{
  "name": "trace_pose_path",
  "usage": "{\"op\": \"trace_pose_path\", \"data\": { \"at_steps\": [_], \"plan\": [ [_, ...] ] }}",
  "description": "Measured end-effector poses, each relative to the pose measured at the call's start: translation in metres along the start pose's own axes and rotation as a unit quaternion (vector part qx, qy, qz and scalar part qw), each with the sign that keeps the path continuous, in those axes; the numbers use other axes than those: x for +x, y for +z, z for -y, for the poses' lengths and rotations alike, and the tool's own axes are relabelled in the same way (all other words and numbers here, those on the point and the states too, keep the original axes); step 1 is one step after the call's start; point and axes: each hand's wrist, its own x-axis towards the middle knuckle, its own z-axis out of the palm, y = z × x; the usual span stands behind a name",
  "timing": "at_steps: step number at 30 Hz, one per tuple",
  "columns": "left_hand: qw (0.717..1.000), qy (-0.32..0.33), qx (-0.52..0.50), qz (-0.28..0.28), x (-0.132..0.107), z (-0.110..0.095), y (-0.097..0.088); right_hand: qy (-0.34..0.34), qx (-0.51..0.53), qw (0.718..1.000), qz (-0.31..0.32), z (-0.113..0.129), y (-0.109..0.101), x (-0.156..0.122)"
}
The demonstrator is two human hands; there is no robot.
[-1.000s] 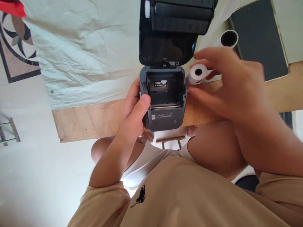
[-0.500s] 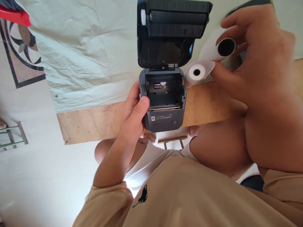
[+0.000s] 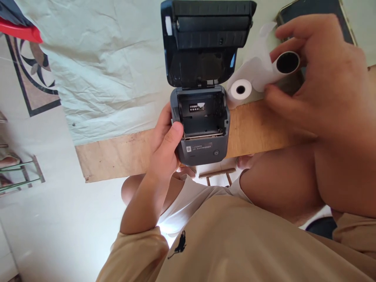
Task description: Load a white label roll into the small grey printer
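Note:
My left hand (image 3: 166,143) grips a dark grey label printer (image 3: 204,150) from its left side, thumb on the edge of the bay. The printer's black lid (image 3: 202,64) stands swung up, and its paper bay (image 3: 202,121) shows no roll inside. My right hand (image 3: 320,74) is curled round a white paper roll (image 3: 274,76) with a wide dark core, its thumb at the near side and fingers at the far side. A loose paper end (image 3: 266,33) curls up from it. Beside the printer sits a smaller white roll (image 3: 240,90) with a narrow core.
A phone-like dark device (image 3: 317,15) lies beyond my right hand. A pale wrinkled cloth (image 3: 117,78) covers the wooden table (image 3: 117,154), whose near edge is bare wood. A red object (image 3: 22,31) is at the far left. My legs are under the table edge, near a wooden stool (image 3: 217,172).
My right hand and the wide-core roll have shifted slightly right, with more loose paper showing between the rolls. My left hand still holds the printer, which appears slightly further left.

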Motion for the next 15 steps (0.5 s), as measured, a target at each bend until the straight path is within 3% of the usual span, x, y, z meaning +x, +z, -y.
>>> {"op": "trace_pose_path", "data": {
  "at_steps": [6,10,15],
  "plan": [
    [1.000,-0.011,-0.001,-0.004,0.000,0.000,0.000,0.047,0.008,0.999,-0.007,0.003,-0.002,-0.002],
    [0.999,-0.037,0.010,-0.007,-0.002,-0.006,0.003,0.014,-0.026,1.000,0.007,0.001,-0.001,-0.002],
    [0.999,-0.048,-0.005,-0.007,-0.004,-0.005,0.001,0.081,-0.027,0.996,-0.023,0.003,-0.001,-0.003]
  ]
}}
